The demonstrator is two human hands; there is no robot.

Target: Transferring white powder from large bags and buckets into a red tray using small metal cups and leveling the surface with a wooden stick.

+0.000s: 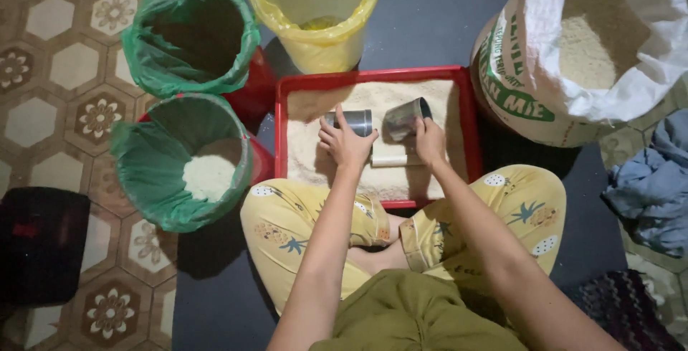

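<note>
Hands over red tray (469,136) of white grain: left hand (345,143), grip closed round a metal cup (352,121) lying on its side, and right hand (429,141), grip closed on a tilted metal cup (403,118), mouths facing, both near tray centre.

The tray (281,132) is red, the rice (401,179) in it pale cream. Two buckets (154,172) wear green liners, one (315,46) yellow. The trousers (287,229) are yellow, patterned.

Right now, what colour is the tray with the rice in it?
The tray is red, with pale rice spread inside. The head view shows it best.
</note>
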